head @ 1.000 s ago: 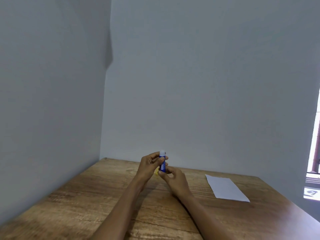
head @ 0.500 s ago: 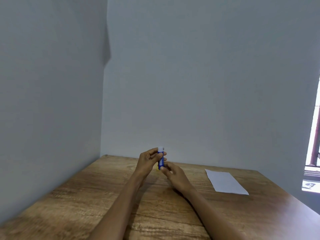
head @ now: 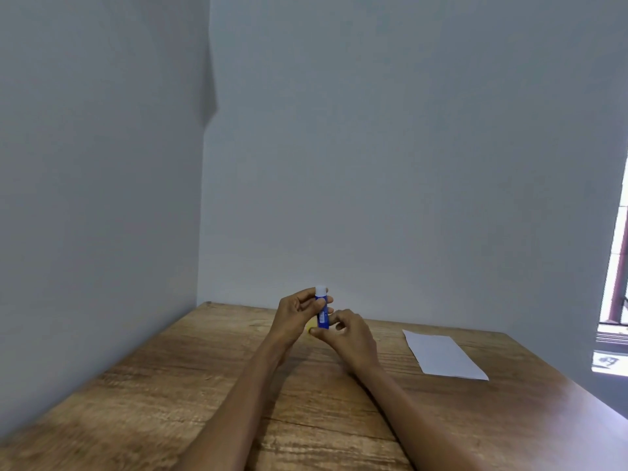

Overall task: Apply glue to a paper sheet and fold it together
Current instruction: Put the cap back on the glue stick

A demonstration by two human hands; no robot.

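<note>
I see my left hand [head: 295, 317] gripping the upright glue stick [head: 322, 312]; my right hand [head: 350, 338] apparently pinches its base.

Count of items in view. Hands: two, the left hand [head: 295, 313] and the right hand [head: 350, 338], both raised over the worktop. Glue sticks: one glue stick [head: 322, 312], blue-bodied with a white top end, upright between the two hands. Yellow items: one small yellow piece [head: 310, 329], partly hidden behind the hands; its kind cannot be determined. Paper sheets: one white paper sheet [head: 443, 355], lying flat. Worktops: one wooden worktop [head: 190, 385]. Walls: two grey walls meeting at one corner.
</note>
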